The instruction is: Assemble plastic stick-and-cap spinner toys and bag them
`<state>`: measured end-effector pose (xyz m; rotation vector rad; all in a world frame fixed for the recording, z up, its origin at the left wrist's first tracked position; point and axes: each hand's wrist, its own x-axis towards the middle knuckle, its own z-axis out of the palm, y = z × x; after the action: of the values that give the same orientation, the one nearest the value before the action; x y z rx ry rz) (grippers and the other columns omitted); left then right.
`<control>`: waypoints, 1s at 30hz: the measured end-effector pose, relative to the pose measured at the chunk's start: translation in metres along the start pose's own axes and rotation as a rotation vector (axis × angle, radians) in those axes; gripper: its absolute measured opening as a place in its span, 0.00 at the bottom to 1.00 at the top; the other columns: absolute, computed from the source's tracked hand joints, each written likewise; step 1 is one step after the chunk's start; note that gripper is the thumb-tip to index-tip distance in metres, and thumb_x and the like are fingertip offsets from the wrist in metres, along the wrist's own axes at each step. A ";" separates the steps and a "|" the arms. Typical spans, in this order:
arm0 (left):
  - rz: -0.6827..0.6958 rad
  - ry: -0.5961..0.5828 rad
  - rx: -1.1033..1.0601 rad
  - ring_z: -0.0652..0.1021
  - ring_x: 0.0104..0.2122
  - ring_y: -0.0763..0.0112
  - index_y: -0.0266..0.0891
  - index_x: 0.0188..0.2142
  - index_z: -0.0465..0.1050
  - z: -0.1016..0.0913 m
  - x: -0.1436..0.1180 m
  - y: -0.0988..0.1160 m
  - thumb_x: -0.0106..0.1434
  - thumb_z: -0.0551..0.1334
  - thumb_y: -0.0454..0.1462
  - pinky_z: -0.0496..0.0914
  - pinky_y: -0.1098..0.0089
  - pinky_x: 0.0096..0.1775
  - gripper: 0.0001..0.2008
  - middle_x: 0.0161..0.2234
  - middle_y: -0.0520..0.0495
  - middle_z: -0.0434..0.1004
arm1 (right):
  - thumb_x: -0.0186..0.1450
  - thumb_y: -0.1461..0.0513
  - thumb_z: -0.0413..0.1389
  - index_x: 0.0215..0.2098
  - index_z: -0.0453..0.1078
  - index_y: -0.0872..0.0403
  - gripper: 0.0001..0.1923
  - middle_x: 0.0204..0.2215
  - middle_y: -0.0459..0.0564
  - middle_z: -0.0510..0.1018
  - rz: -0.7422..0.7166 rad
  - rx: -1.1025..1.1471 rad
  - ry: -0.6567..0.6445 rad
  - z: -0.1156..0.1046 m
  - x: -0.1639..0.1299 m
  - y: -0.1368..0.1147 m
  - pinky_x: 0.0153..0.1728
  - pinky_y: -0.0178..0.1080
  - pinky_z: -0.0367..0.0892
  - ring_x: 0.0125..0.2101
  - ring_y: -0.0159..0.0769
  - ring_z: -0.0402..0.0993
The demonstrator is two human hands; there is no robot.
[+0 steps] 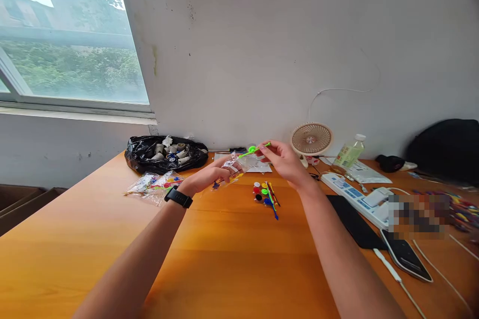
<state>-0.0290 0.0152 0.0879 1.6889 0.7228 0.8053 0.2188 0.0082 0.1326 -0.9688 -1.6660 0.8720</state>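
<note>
My left hand [210, 177], with a black watch on its wrist, holds a small clear plastic bag [235, 167] above the orange table [224, 259]. My right hand [285, 160] pinches a thin green plastic stick [254, 149] whose end sits at the mouth of the bag. Just below and between the hands, a strip of small paint pots [261, 192] lies on the table next to a few thin coloured brushes [273, 200].
Clear packets with coloured pieces [155, 184] lie at the left, behind them a black bag [164, 154] with small containers. A small fan [311, 139], a bottle [350, 152], a power strip [357, 199], two phones [406, 256] and cables fill the right side.
</note>
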 end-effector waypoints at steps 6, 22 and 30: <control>-0.058 0.045 0.052 0.70 0.37 0.66 0.48 0.63 0.68 0.010 -0.002 0.010 0.50 0.60 0.31 0.63 0.72 0.32 0.39 0.43 0.49 0.76 | 0.75 0.48 0.49 0.39 0.74 0.52 0.19 0.44 0.50 0.75 -0.108 -0.291 -0.272 0.024 -0.009 -0.009 0.49 0.41 0.65 0.47 0.40 0.70; 0.043 -0.067 0.018 0.71 0.38 0.64 0.49 0.66 0.66 0.020 -0.008 0.025 0.49 0.60 0.29 0.63 0.70 0.33 0.42 0.50 0.48 0.75 | 0.76 0.47 0.50 0.43 0.83 0.44 0.21 0.45 0.50 0.76 -0.210 -0.392 -0.551 0.011 -0.024 -0.040 0.61 0.47 0.55 0.54 0.44 0.61; 0.100 -0.158 -0.101 0.74 0.50 0.56 0.49 0.69 0.61 0.019 -0.007 0.032 0.50 0.63 0.28 0.68 0.65 0.45 0.46 0.56 0.44 0.74 | 0.62 0.60 0.65 0.39 0.78 0.48 0.06 0.44 0.49 0.79 -0.209 -0.430 -0.518 -0.012 -0.026 -0.046 0.54 0.45 0.64 0.52 0.45 0.67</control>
<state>-0.0158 -0.0082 0.1144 1.6862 0.4848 0.7555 0.2263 -0.0340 0.1664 -0.8661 -2.4224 0.6664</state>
